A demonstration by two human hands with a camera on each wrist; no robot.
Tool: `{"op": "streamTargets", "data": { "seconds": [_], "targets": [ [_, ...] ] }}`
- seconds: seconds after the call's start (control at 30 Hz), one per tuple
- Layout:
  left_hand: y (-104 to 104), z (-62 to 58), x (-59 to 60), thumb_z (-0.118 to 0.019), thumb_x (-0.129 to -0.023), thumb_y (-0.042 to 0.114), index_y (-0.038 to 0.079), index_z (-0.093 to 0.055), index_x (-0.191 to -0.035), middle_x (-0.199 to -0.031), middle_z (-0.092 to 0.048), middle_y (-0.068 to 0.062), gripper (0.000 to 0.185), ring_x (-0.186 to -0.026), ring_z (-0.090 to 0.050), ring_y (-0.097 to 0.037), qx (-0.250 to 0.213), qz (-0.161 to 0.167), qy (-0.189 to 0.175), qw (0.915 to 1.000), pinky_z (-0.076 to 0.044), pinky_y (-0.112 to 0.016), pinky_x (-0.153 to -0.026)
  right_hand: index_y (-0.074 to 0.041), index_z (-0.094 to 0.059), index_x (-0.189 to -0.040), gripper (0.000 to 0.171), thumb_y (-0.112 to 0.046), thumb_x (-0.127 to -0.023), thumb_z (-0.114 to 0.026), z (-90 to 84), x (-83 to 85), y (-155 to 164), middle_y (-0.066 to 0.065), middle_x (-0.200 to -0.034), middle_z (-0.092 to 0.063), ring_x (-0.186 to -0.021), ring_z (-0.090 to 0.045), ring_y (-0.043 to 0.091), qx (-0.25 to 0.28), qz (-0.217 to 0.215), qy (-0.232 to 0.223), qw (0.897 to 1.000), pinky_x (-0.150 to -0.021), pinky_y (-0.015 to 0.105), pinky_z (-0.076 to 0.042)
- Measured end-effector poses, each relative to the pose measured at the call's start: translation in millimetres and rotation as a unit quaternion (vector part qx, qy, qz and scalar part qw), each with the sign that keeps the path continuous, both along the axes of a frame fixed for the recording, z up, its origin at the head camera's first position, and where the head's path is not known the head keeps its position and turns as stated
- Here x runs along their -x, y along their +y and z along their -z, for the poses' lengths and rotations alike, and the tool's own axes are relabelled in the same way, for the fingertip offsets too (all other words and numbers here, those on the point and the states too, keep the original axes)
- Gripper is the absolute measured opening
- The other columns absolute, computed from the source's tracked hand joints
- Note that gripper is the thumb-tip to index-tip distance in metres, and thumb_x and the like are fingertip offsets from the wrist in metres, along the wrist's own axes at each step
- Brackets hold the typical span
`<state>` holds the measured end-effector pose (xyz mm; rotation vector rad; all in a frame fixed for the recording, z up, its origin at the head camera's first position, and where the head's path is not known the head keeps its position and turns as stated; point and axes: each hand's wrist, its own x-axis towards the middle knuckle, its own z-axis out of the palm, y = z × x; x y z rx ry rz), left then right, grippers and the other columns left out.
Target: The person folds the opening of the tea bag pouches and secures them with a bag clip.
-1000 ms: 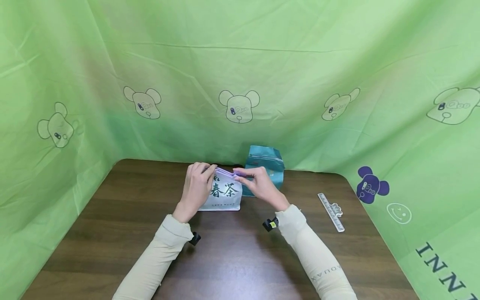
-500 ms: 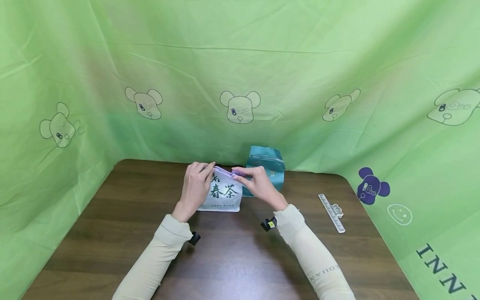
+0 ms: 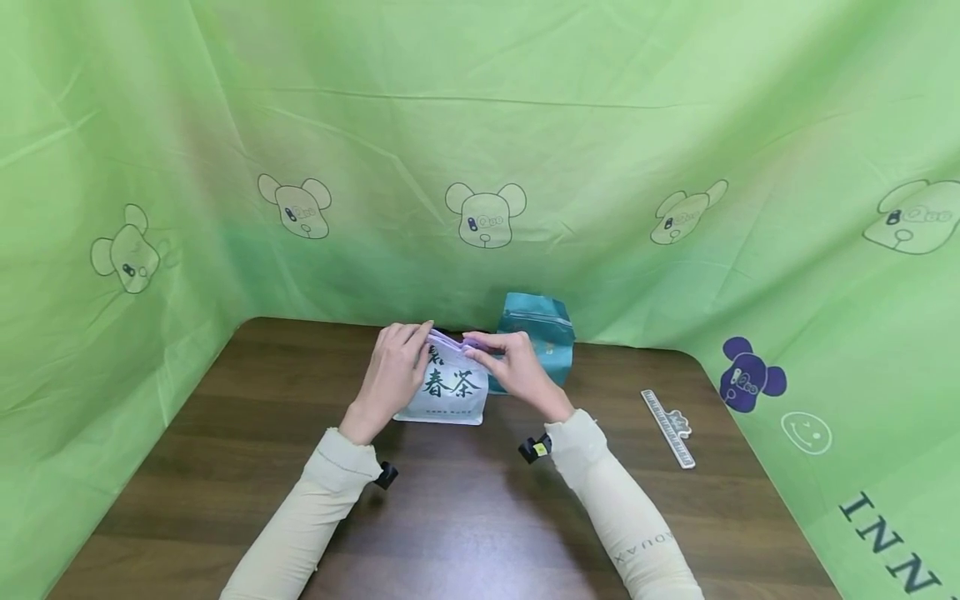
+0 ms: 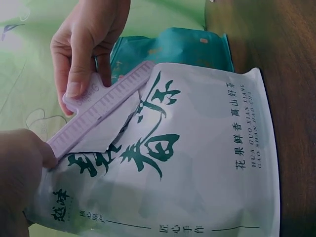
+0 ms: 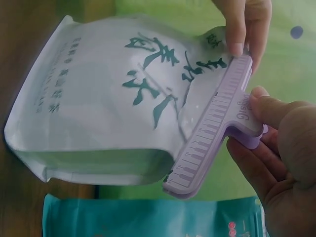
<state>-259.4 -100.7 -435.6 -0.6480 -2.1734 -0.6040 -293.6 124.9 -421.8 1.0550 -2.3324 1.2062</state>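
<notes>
Two hands close in on one bag: the right hand (image 3: 521, 367) pinches the handle of a lilac plastic bar clip (image 5: 210, 131), while the left hand (image 3: 393, 367) grips a top corner of a white, green-lettered pouch (image 4: 207, 113) at the clip's far end. Its top is folded and the clip spans it, so this closure looks nearly done; full bite cannot be told. Behind, a teal pouch (image 3: 557, 358) shows no clip; a white bar clip (image 3: 667, 429) lies loose on the brown wooden tabletop (image 3: 450, 517).

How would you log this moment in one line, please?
left hand: holds white bag; right hand: pinches purple clip across its top; white clip: on table
</notes>
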Motion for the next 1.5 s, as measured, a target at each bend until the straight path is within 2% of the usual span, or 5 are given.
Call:
{"op": "streamTargets", "data": {
  "seconds": [0.2,0.43,0.67,1.13,1.5],
  "targets": [
    [-1,-0.8,0.2,-0.067,-0.092,-0.002,-0.007,-0.061,-0.134,-0.116,-0.071,-0.020,0.042,-0.102,-0.062,-0.034,0.007,0.002,-0.015,0.9999,-0.046,-0.047,-0.099,-0.003,-0.076,-0.118,0.027,-0.011,-0.092,-0.075,-3.9,-0.1,-4,0.014,-0.109,-0.076,-0.079,-0.071,0.015,-0.008,0.001,0.006,1.000,-0.065,0.026,-0.055],
    [-4,-4.6,-1.4,-0.070,-0.091,0.001,-0.005,-0.066,-0.127,-0.112,-0.071,-0.018,0.036,-0.103,-0.063,-0.034,0.024,-0.034,-0.005,0.9991,-0.049,-0.045,-0.093,-0.003,-0.075,-0.119,0.028,-0.010,-0.092,-0.074,-4.1,-1.1,-3,0.014,-0.112,-0.076,-0.090,-0.075,0.019,-0.002,0.007,-0.011,1.000,-0.070,0.028,-0.059],
    [-2,-4.1,-4.6,-0.076,-0.087,-0.001,-0.006,-0.066,-0.122,-0.109,-0.070,-0.019,0.037,-0.101,-0.062,-0.035,0.034,-0.060,-0.012,0.9975,-0.051,-0.044,-0.088,-0.005,-0.075,-0.119,0.028,-0.011,-0.092,-0.075,-3.2,-1.9,-3,0.013,-0.112,-0.076,-0.088,-0.074,0.018,0.002,0.006,-0.024,1.000,-0.068,0.027,-0.057],
    [2,-1.7,-5.0,-0.074,-0.088,-0.004,-0.012,-0.060,-0.129,-0.116,-0.069,-0.024,0.044,-0.104,-0.060,-0.037,-0.004,-0.050,-0.033,0.9982,-0.050,-0.045,-0.096,-0.004,-0.076,-0.118,0.026,-0.012,-0.093,-0.074,-1.0,-0.2,-8,0.013,-0.111,-0.076,-0.087,-0.075,0.017,0.019,0.001,-0.002,1.000,-0.067,0.025,-0.057],
    [2,-4.2,-6.4,-0.074,-0.088,-0.005,-0.012,-0.059,-0.131,-0.118,-0.068,-0.025,0.046,-0.106,-0.060,-0.037,-0.021,-0.044,-0.045,0.9978,-0.049,-0.046,-0.096,-0.004,-0.076,-0.117,0.025,-0.011,-0.093,-0.074,-2.0,-0.9,-14,0.014,-0.110,-0.076,-0.088,-0.076,0.021,0.039,0.002,-0.015,0.999,-0.069,0.028,-0.059]
  ]
}}
